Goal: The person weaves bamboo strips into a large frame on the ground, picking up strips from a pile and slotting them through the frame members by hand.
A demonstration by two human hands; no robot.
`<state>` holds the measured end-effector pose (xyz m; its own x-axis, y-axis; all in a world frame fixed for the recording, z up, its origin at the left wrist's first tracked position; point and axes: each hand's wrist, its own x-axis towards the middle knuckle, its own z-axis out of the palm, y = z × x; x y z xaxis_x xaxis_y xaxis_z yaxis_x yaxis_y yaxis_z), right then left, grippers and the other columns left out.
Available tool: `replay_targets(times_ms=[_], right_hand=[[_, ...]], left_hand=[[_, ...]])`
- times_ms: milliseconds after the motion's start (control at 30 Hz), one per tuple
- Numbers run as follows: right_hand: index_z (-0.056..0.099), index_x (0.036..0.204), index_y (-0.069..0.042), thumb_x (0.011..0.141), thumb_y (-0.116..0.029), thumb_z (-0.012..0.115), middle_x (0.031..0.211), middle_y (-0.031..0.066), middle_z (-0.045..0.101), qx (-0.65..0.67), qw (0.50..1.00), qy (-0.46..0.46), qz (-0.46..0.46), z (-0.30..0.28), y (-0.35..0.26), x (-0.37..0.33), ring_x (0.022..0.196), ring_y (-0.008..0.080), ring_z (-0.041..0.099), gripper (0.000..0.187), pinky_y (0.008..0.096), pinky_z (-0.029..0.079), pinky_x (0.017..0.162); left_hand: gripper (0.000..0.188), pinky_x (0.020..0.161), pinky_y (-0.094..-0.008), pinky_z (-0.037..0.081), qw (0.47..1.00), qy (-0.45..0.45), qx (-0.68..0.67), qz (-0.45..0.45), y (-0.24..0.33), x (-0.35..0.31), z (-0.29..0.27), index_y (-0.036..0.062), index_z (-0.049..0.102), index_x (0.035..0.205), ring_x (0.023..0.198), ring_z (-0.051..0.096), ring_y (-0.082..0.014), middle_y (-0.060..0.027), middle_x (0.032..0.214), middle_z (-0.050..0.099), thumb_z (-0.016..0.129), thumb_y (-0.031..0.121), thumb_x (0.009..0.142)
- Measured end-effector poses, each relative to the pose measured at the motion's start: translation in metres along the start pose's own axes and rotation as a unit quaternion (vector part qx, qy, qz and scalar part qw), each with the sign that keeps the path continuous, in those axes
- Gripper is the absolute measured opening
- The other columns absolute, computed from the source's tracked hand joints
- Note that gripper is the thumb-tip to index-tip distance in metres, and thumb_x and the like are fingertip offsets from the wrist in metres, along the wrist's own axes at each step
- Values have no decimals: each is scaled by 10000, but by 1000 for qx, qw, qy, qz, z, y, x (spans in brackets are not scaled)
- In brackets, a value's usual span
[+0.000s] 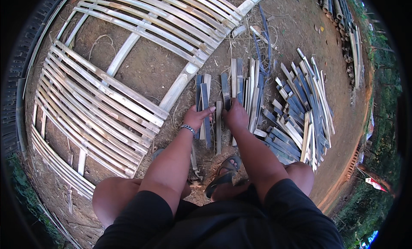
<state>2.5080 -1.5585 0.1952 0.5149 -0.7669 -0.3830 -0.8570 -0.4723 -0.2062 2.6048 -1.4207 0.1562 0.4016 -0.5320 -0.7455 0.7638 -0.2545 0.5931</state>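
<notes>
My left hand (198,117), with a chain bracelet at the wrist, is closed around a few split bamboo slats (205,92), some dark-faced and some pale. My right hand (236,116) is closed at the lower end of a dark bamboo slat (225,86); its fingertips are partly hidden. Between the two hands lies a separate narrow slat (219,131), pointing away from me. Just beyond and right of my right hand is a row of pale and dark slats (253,88), lying roughly side by side.
A large loose heap of slats (296,116) lies to the right. Left and ahead, a bamboo lattice frame (103,98) spreads over the dirt. Blue strapping (267,38) lies beyond the row. Bamboo poles (337,10) are stacked at far right. My sandalled foot (227,167) is close below.
</notes>
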Motion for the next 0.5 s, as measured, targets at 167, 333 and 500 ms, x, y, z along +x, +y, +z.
replay_targets(times_ms=[167, 333, 500], right_hand=[[618, 1173, -79, 752, -235, 722, 1077, 163, 683, 66, 994, -45, 79, -1, -4, -8, 1023, 313, 668, 461, 402, 526, 869], [596, 1098, -36, 760, -131, 723, 892, 83, 640, 336, 936, -73, 76, 21, 36, -5, 786, 190, 646, 374, 329, 541, 735], [510, 1100, -7, 799, -64, 694, 870, 43, 591, 547, 827, -81, 99, 16, -1, -33, 709, 109, 573, 358, 270, 492, 650]], left_hand=[[430, 592, -281, 544, 997, 56, 45, 30, 1, 5, -2, 40, 581, 942, 618, 633, -130, -51, 752, 645, 830, 365, 809], [467, 604, -287, 539, 996, 50, 72, 17, 1, 10, 7, 38, 575, 974, 644, 636, -135, -62, 773, 646, 785, 433, 839], [324, 721, -309, 545, 998, -43, -39, 14, -6, 16, 6, 32, 581, 1059, 779, 659, -151, -72, 891, 675, 724, 284, 914]])
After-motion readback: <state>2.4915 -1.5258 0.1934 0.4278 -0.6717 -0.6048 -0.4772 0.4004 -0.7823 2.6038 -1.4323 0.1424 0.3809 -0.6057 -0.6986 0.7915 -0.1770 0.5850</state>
